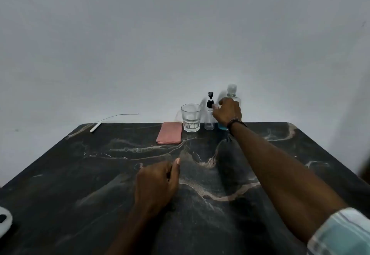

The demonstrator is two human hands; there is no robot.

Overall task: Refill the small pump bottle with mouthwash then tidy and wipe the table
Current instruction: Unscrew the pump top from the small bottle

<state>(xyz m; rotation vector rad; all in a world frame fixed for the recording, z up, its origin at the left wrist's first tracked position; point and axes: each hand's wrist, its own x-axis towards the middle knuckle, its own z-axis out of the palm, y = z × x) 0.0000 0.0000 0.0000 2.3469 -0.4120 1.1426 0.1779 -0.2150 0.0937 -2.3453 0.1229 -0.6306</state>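
My right hand (pixel 228 112) reaches to the far edge of the dark marbled surface (pixel 100 174), wrapped around the mouthwash bottle (pixel 233 94), one fingertip touching the small pump bottle (pixel 209 114) just beside it. A glass (pixel 190 117) and a folded pink cloth (pixel 169 135) stand to their left. My left hand (pixel 158 184) rests near me, loosely curled, holding nothing.

We count two bottles at the back of the table: one small pump bottle (pixel 209 114) and one larger mouthwash bottle (pixel 232 94) with a ribbed cap. There is one glass tumbler (pixel 190 117), one folded pink cloth (pixel 169 135) and one white cable (pixel 104 120). We see two hands, the left hand (pixel 156 184) and the right hand (pixel 228 112), and one wristband (pixel 236 123).
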